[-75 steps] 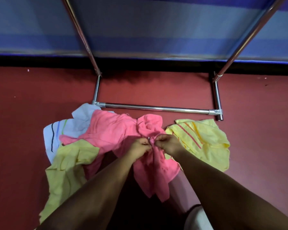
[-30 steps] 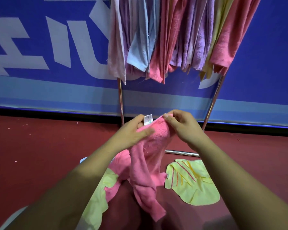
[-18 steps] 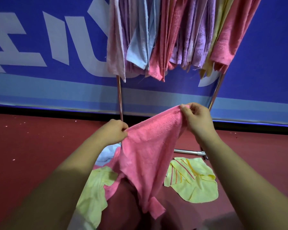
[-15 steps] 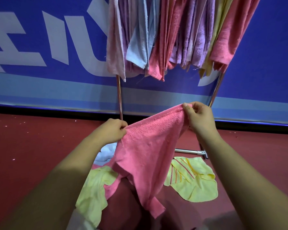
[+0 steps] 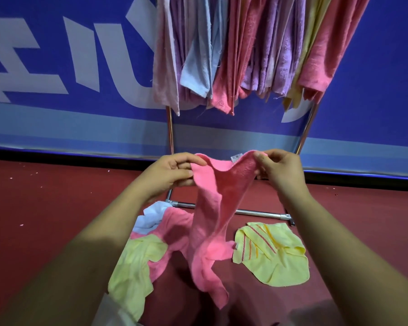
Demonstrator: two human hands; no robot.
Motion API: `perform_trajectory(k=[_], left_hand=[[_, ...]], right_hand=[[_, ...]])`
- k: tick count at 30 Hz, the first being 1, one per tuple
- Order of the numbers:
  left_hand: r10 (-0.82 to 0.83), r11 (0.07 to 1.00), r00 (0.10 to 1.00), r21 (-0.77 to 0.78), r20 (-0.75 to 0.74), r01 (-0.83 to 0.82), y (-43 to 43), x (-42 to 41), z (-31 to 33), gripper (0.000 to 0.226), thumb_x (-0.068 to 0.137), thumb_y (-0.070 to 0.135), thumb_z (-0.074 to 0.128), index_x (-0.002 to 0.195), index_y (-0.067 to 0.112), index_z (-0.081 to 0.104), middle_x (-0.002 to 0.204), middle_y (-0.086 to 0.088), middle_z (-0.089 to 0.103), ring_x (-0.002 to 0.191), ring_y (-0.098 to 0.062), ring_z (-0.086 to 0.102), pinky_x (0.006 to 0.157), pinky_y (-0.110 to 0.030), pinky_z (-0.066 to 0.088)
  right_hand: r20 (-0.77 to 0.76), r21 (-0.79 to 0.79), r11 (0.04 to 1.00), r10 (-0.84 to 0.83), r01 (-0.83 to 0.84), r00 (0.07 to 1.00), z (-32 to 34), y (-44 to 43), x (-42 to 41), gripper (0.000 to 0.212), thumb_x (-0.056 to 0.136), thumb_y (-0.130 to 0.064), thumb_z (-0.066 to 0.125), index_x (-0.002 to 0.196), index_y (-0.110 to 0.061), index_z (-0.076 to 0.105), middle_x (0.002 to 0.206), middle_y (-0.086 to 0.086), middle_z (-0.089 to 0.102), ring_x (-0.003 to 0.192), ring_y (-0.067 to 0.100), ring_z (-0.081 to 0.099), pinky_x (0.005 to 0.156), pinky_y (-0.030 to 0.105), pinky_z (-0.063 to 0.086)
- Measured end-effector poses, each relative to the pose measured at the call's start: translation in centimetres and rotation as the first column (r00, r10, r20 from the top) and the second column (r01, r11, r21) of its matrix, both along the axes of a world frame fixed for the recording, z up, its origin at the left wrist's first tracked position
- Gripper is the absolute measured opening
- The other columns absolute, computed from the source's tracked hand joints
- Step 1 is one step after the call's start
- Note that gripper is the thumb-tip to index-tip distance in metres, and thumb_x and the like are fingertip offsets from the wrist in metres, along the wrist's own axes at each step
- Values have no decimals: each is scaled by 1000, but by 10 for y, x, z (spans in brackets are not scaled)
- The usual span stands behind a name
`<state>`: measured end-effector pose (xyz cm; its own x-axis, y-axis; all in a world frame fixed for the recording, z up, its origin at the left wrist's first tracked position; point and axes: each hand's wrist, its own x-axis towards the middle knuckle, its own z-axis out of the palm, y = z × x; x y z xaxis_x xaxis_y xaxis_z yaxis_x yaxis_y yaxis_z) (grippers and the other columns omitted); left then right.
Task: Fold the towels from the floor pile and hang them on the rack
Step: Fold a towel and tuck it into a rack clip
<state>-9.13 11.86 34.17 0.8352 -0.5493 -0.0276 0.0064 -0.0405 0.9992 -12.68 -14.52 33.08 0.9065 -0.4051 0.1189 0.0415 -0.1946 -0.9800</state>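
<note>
Pink towel (image 5: pixel 214 208): I pinch its top edge in my left hand (image 5: pixel 169 174) and right hand (image 5: pixel 280 171). Hands now nearer each other than a moment ago, edge sagging between them. Probably the first fold starting.

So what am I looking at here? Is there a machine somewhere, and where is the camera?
There is no machine: these are a person's two bare hands, filmed by one wide-angle camera worn on the head, looking forward and down. The left hand and right hand each pinch the top edge of a pink towel, which hangs down from them. On the red floor lie a striped yellow towel to the right, and a plain yellow towel, a second pink towel and a pale blue towel to the left. Behind stands a metal rack with hung towels on it, before a blue banner.
</note>
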Motion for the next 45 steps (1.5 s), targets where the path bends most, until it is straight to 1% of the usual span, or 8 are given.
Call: perform_trajectory(k=[5,11,14,17,28,32,36,45], left_hand=[[37,989,986,135,160,-59,-5,-1,-3,31,87,-15,61,111,2,70,98,-10,72,85,-11,68,77,-20,56],[95,963,937,209,335,-172,-9,-4,-3,7,84,8,76,87,3,74,80,-23,70,61,-10,61,61,-22,52],[97,962,923,201,372,-182,-13,-6,-4,7,85,12,76,87,5,74,72,-19,70,59,-8,60,57,-21,49],[123,957,914,197,387,-212,-15,-5,-7,10,85,16,76,84,7,74,67,-17,69,61,-12,60,56,-21,48],[219,910,877,236,427,-342,0,7,-9,13,83,24,79,76,16,72,62,-9,69,61,-13,62,67,-37,55],[9,825,826,463,563,-324,7,13,-9,18,81,33,80,76,19,70,63,0,66,59,-5,53,65,-29,47],[-256,634,893,762,371,-135,24,20,-15,27,83,37,77,79,13,67,76,-7,68,65,-12,52,72,-37,49],[176,823,847,396,502,-406,25,23,-11,10,80,25,82,75,22,74,63,17,67,60,8,56,61,-11,41]], right_hand=[[37,154,982,105,-110,994,0,11,-2,18,96,7,59,112,0,60,71,20,67,58,20,68,67,33,63],[18,-7,967,255,-255,967,-2,25,-3,37,93,19,41,75,-4,63,63,4,68,62,15,67,70,26,59],[-31,-51,924,378,-379,925,-1,39,-8,28,96,1,54,78,-9,72,79,8,74,77,16,69,81,28,56],[-148,-317,823,448,-471,882,0,48,-12,13,88,-23,76,81,-12,74,73,-7,66,67,2,57,69,20,46],[-232,-473,724,447,-502,864,2,27,-7,14,94,-15,70,89,-2,66,64,-39,61,62,-14,58,63,8,41],[-159,-464,762,429,-451,889,2,21,-5,10,98,-12,64,91,-5,62,66,-27,65,60,-4,57,65,17,44],[-75,-413,834,369,-366,926,0,18,-6,14,101,-19,58,90,-11,56,75,-12,59,68,7,51,73,33,46],[6,-277,943,197,-187,980,-8,13,-3,13,98,-11,63,88,-20,61,78,4,66,73,18,61,84,50,54]])
